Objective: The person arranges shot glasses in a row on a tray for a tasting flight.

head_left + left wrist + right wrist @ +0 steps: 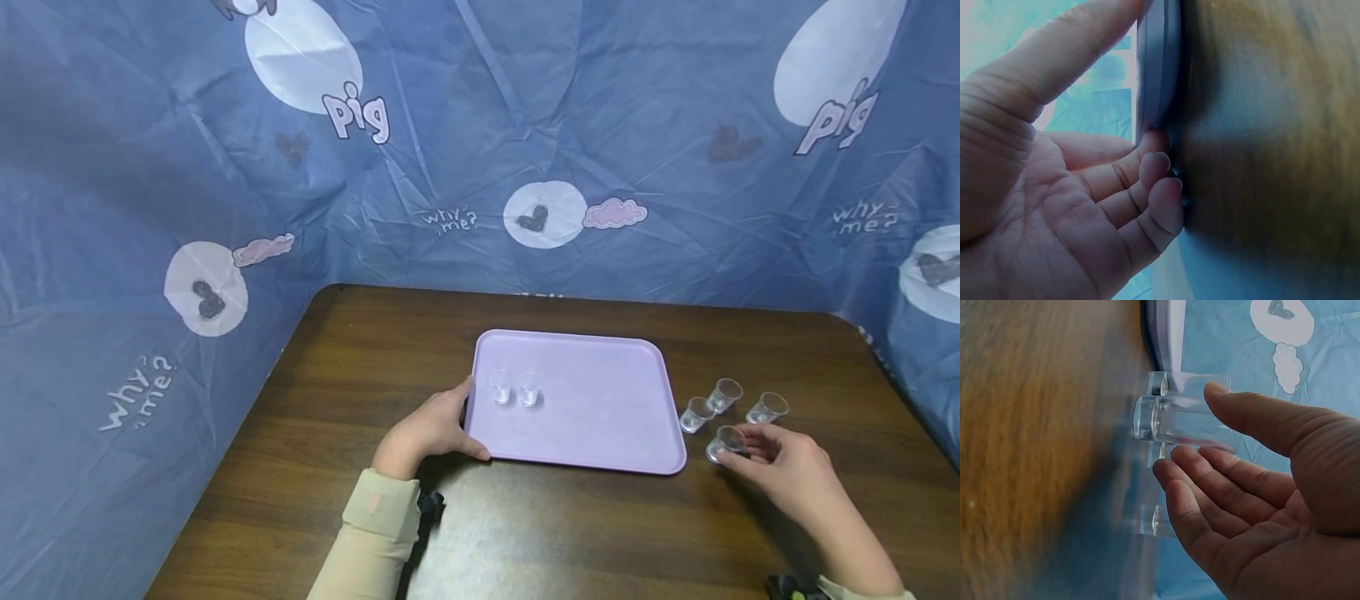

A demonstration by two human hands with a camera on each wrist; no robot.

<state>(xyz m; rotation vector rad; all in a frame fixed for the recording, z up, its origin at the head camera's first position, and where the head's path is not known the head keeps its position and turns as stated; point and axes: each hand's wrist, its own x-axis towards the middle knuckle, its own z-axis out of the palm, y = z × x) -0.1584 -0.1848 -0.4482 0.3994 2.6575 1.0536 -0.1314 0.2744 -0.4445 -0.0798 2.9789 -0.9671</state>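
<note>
A lilac tray (585, 417) lies on the table, with two small clear shot glasses, one (500, 388) left of the other (529, 390), upright on its left part. My left hand (431, 429) holds the tray's near left corner, thumb at the front edge and fingers along the left side. Right of the tray, my right hand (791, 467) pinches another clear shot glass (1179, 419) between thumb and fingers; whether its base touches the table I cannot tell. Three more glasses stand close behind it: one (696, 415) by the tray, one (724, 397) farther back, one (767, 409) to the right.
The brown wooden table (360, 367) has rounded far corners. A blue printed cloth (420, 167) hangs behind it and along both sides. Dark straps with small devices (431, 505) sit at the wrists.
</note>
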